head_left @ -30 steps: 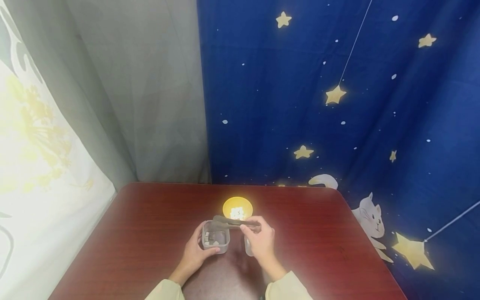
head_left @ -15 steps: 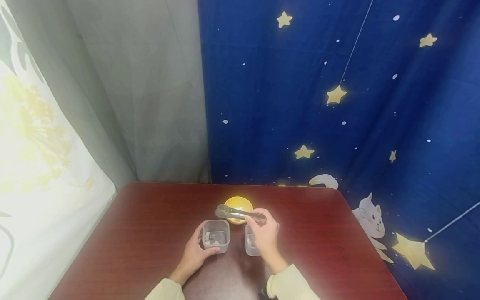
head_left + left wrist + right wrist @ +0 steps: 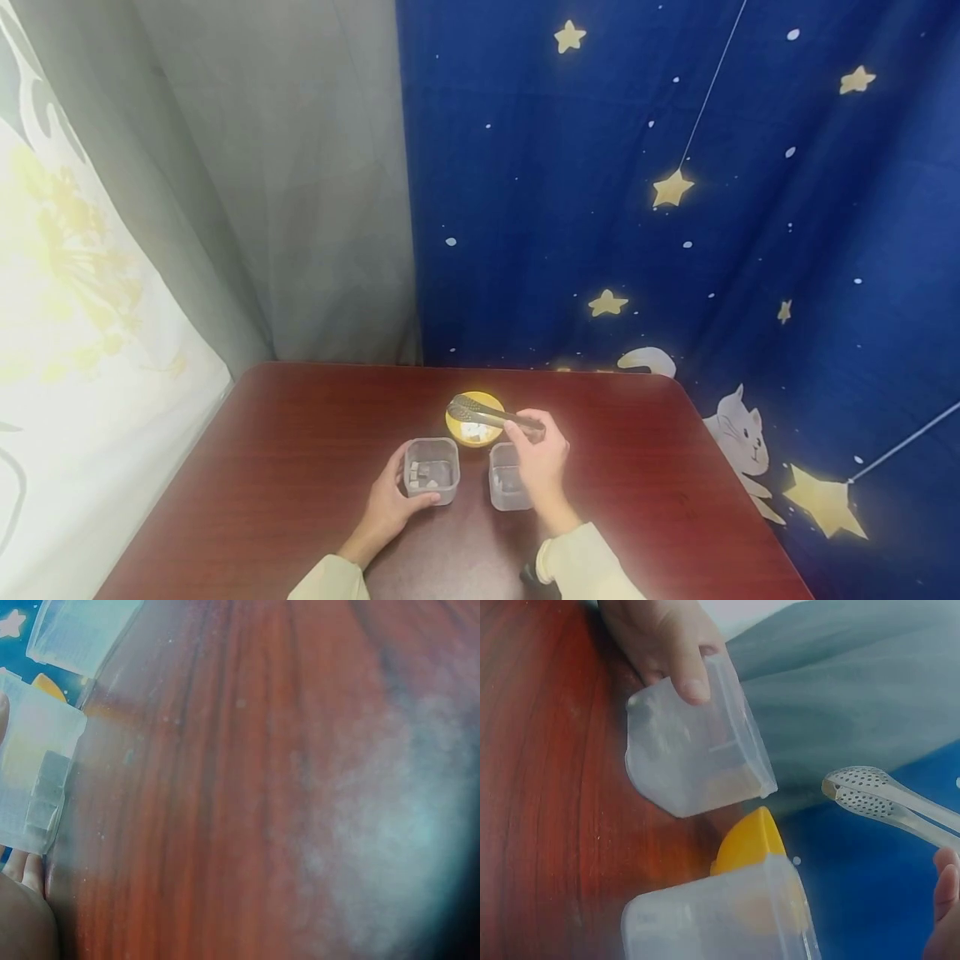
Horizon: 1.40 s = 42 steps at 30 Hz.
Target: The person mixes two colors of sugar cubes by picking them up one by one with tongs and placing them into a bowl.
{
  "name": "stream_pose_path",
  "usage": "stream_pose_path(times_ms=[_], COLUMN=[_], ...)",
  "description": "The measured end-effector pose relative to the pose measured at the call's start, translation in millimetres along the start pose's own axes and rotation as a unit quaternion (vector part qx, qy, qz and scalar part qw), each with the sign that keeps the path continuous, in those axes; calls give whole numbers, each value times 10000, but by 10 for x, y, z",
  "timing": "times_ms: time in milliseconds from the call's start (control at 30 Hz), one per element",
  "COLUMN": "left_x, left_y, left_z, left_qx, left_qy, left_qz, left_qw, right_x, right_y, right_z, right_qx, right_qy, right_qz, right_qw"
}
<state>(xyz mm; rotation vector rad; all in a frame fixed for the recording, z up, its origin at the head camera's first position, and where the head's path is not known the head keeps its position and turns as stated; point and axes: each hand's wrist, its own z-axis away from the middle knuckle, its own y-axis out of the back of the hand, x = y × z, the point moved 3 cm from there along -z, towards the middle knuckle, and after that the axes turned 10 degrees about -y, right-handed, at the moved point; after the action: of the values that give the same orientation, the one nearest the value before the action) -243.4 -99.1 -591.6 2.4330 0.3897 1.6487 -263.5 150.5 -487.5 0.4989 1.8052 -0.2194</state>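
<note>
The left hand (image 3: 386, 502) holds a clear tub (image 3: 447, 497) of little blocks (image 3: 416, 472) on the worktop (image 3: 315, 450). Over the yellow bowl (image 3: 487, 398), holey tongs (image 3: 495, 414) maybe pinch one. Next come a second tub (image 3: 504, 499) and the right hand (image 3: 543, 461), gripping the tongs; a loose squeeze could drop it.

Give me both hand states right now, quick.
Left hand: closed, gripping the left clear container.
Right hand: closed, holding the tongs.
</note>
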Motion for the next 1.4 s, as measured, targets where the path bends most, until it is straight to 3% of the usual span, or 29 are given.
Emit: stream_pose_path(times_ms=[600,1200,1400], left_x=[-13,-14,7], left_y=[2,-12,1], left_z=[12,0,-4], left_qx=[-23,-54,-122], left_qy=[33,-16,50], left_qz=[-17,-79,-132], left_qw=[10000,10000,9998], right_x=[33,100,46], right_y=[0,-90,-127], right_z=[19,272,295], right_qx=[40,-975,-1193], right_qy=[-248,-298,-248], right_qz=[244,98,658], right_qw=[9994,9947,9904])
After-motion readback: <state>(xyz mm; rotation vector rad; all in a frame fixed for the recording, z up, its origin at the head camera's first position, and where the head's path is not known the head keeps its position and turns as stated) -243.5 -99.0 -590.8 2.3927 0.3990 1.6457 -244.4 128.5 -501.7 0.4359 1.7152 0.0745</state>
